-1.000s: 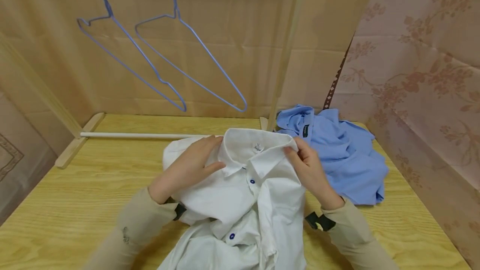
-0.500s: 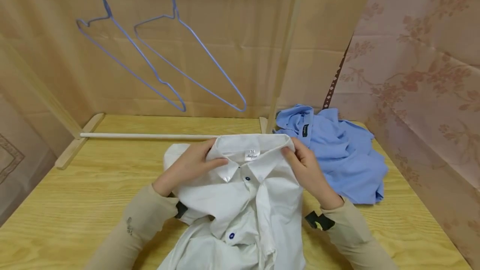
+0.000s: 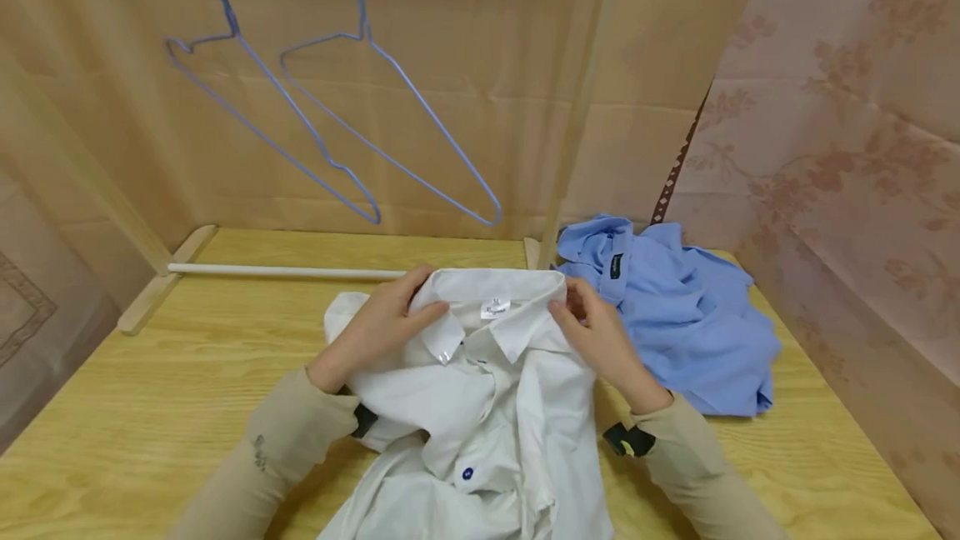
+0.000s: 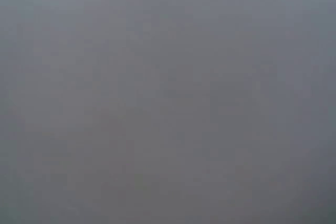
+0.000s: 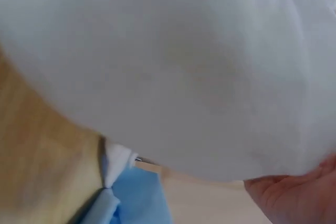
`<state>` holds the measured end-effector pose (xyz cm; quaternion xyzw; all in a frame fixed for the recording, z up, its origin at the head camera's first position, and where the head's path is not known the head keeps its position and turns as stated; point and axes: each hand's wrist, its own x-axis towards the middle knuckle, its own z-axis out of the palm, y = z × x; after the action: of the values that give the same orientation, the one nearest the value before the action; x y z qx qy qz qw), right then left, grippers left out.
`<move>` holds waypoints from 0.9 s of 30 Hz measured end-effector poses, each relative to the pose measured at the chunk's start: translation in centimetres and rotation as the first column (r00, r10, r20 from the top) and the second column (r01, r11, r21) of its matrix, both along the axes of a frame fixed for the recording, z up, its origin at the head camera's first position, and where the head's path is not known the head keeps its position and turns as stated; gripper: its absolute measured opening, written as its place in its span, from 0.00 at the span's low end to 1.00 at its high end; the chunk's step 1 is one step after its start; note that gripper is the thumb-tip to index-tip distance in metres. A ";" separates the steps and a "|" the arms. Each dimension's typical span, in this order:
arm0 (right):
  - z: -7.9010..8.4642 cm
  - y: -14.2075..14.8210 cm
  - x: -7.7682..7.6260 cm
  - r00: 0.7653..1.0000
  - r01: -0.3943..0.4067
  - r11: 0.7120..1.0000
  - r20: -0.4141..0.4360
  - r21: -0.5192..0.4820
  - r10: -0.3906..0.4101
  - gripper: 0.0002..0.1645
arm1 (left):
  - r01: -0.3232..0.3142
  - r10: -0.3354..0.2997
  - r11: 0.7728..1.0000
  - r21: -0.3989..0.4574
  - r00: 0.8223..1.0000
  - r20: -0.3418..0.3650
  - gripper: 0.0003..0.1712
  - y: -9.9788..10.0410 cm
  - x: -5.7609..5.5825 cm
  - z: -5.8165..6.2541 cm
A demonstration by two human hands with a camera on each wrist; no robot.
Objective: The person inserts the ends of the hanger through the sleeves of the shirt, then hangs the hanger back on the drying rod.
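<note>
A white shirt [image 3: 480, 407] with dark blue buttons lies bunched at the front of the table, its collar [image 3: 491, 283] raised toward the back. My left hand [image 3: 378, 327] holds the collar's left side, thumb in front and fingers behind. On the other side my right hand [image 3: 600, 336] pinches the collar between thumb and fingers. A label shows inside the neck. White cloth [image 5: 173, 77] fills most of the right wrist view, with part of the right hand [image 5: 304, 198] at the lower right. The left wrist view is a grey blur.
Two blue wire hangers [image 3: 442, 127] hang above the table's back. A crumpled blue shirt [image 3: 690, 323] lies at the right. A wooden rack with a white lower bar [image 3: 285, 272] stands on the wooden table [image 3: 150, 407]. Curtains hang behind and beside it.
The collar has tipped, so its inner label shows more plainly. Both hands keep their hold; the right hand has shifted slightly left with the collar. The head view has moved a little.
</note>
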<state>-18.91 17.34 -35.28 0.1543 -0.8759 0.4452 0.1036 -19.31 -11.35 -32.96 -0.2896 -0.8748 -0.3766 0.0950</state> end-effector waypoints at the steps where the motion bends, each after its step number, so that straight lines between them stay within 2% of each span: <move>1: 0.1 0.0 -0.1 1.000 0.005 1.000 -0.016 -0.004 -0.005 0.18 | 0.006 -0.006 1.000 0.007 1.000 0.000 0.16 0.1 -0.1 -0.1; 4: 1.0 -0.1 -0.4 0.997 -0.015 0.998 -0.075 -0.059 0.010 0.19 | 0.015 -0.015 1.000 0.023 1.000 -0.006 0.15 0.2 -0.1 -0.1; 6: 2.2 -0.4 -0.8 0.990 -0.039 0.994 -0.138 -0.100 0.026 0.19 | 0.015 -0.015 0.999 0.028 1.000 -0.003 0.15 0.3 0.0 -0.1; 10: 5.5 -1.3 -1.3 0.967 -0.094 0.986 -0.249 -0.138 0.058 0.16 | 0.001 -0.001 1.000 0.024 1.000 0.019 0.15 0.4 0.2 -0.1; 12: 7.5 -2.1 -1.4 0.961 -0.133 0.979 -0.262 -0.154 0.089 0.16 | -0.007 0.006 1.000 0.023 0.999 0.033 0.14 0.4 0.2 -0.1; 16: 11.2 -3.9 -1.9 0.959 -0.229 0.955 -0.211 -0.188 0.188 0.17 | -0.011 0.010 1.000 0.022 0.998 0.055 0.14 0.6 0.2 -0.1; 19: 13.3 -5.4 -2.5 0.958 -0.270 0.949 -0.148 -0.165 0.247 0.18 | -0.014 0.013 1.000 0.023 0.998 0.057 0.14 0.6 0.4 -0.1; 21: 14.5 -6.3 -2.9 0.954 -0.294 0.941 -0.115 -0.165 0.278 0.19 | -0.019 0.017 1.000 0.023 0.998 0.057 0.14 0.7 0.4 0.0; 25: 16.2 -7.7 -3.8 0.943 -0.328 0.910 -0.039 -0.251 0.329 0.20 | -0.016 0.015 1.000 0.023 0.999 0.051 0.14 0.7 0.4 0.0; 27: 16.8 -8.4 -4.1 0.940 -0.324 0.905 0.010 -0.274 0.340 0.21 | -0.017 0.016 1.000 0.023 0.999 0.047 0.14 0.7 0.4 0.0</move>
<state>-23.03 8.94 -18.50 0.2727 -0.7710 0.5751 0.0209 -18.91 -10.65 -33.00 -0.2722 -0.8746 -0.3929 0.0810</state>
